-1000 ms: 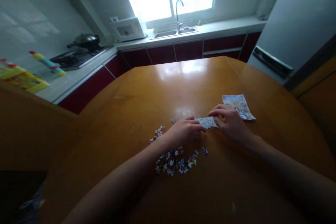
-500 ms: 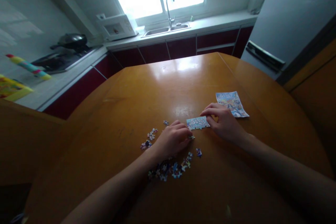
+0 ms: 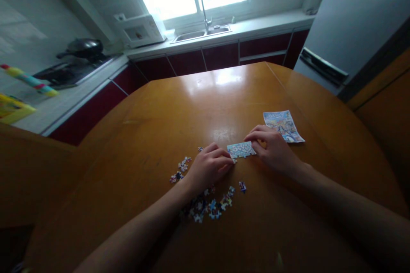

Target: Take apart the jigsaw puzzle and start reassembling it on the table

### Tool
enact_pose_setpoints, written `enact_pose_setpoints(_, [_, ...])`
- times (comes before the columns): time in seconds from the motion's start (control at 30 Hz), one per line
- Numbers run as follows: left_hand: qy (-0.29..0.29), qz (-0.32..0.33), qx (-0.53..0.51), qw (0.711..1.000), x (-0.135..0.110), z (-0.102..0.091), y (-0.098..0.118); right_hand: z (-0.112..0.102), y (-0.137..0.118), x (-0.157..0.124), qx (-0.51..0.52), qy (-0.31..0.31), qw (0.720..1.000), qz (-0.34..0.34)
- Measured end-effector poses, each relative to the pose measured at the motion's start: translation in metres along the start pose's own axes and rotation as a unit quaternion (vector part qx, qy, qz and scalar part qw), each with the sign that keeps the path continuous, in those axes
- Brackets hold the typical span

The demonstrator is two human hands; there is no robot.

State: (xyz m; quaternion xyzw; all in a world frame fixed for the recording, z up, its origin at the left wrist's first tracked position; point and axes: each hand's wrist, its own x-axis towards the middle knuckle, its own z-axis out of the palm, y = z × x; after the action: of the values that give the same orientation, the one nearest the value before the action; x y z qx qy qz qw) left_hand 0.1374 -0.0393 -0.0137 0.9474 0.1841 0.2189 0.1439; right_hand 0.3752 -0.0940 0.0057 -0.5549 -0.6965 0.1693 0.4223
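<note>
A joined strip of jigsaw puzzle, pale blue with lettering, lies flat on the table. My right hand pinches its right end between thumb and fingers. At the strip's lower left corner, my left hand has its fingers closed on a small puzzle piece, mostly hidden under the fingertips. Whether that piece touches the strip I cannot tell. Loose puzzle pieces are heaped below my left wrist, partly covered by the forearm. One single dark blue piece lies to their right.
A printed picture sheet lies beyond my right hand. More loose pieces are left of my left hand. The wooden table has a rounded edge. Behind it are a counter with a sink, a microwave and a fridge.
My left hand has shifted slightly up with the puzzle piece, which is now closer to the strip's lower left corner. The right hand keeps its hold on the strip.
</note>
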Motion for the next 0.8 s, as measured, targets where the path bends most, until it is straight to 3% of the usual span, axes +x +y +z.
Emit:
enact_pose_setpoints(0.43, [0.001, -0.009, 0.056, 0.998, -0.001, 0.002, 0.001, 0.002, -0.003, -0.001, 0.004, -0.017, 1.0, 0.009])
enact_pose_setpoints(0.67, [0.038, -0.041, 0.006, 0.998, 0.002, -0.01, 0.006, 0.005, -0.002, -0.004, 0.004, -0.035, 0.999, 0.015])
enact_pose_setpoints(0.8, [0.044, -0.038, 0.018, 0.998, 0.001, -0.015, 0.004, 0.007, -0.002, -0.007, -0.016, -0.075, 0.997, 0.006])
